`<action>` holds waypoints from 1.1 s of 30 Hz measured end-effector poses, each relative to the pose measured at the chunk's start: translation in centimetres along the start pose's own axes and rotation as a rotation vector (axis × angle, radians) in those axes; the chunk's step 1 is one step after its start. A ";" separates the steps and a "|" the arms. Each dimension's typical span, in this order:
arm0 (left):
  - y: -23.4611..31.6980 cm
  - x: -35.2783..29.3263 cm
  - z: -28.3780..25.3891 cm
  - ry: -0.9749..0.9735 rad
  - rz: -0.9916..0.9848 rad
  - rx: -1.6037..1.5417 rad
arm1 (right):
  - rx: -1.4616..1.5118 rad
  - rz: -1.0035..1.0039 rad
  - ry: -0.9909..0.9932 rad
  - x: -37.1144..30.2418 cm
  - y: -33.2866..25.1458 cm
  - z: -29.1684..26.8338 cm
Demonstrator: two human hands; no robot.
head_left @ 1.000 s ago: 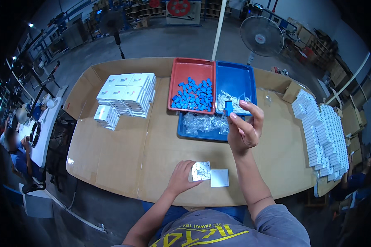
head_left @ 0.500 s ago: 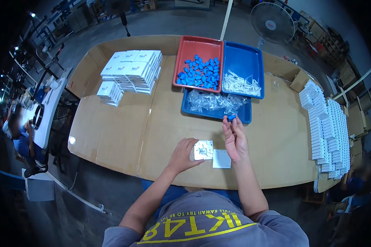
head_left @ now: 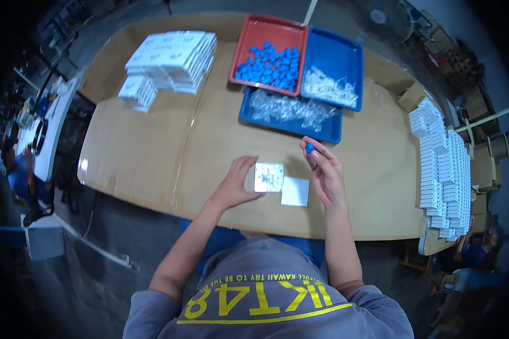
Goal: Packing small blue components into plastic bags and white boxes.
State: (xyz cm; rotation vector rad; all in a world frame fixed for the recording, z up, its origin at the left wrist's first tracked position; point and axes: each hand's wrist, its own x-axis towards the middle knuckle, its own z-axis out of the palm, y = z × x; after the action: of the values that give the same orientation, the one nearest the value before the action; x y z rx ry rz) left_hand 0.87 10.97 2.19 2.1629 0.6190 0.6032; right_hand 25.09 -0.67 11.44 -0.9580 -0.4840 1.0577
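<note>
Currently, the right hand (head_left: 327,175) pinches a small blue block (head_left: 310,148) over the brown cardboard-lined worktop (head_left: 220,127), near the lower blue rectangular tray (head_left: 319,134). The left hand (head_left: 236,183) grips the left side of a white square plate with grey detailing (head_left: 268,178), near a plain white square plate (head_left: 294,192).

One fisheye view from my head, facing steeply down, my shirt (head_left: 254,277) nearest, my left hand (head_left: 233,183) and right hand (head_left: 327,178) near mid-frame, table (head_left: 130,147) beneath, floor (head_left: 131,223) toward the rim.
</note>
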 end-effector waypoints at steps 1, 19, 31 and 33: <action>-0.1 0.1 0.0 -0.002 0.004 -0.013 | 0.001 0.035 0.004 0.4 1.6 -1.0; -0.4 0.0 0.2 -0.015 0.038 0.110 | -1.282 -0.455 -0.222 0.7 10.5 1.6; -0.9 0.0 0.4 -0.007 0.009 0.116 | -1.267 -0.352 -0.218 1.2 10.8 1.9; -1.1 -0.1 0.4 -0.006 0.013 0.123 | -1.262 -0.361 -0.221 1.1 11.1 1.7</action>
State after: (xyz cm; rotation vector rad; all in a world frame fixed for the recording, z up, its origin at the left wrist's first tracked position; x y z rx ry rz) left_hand 0.78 11.32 1.06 2.2838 0.6548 0.5788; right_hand 18.64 2.79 2.90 -1.7467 -1.5384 0.4383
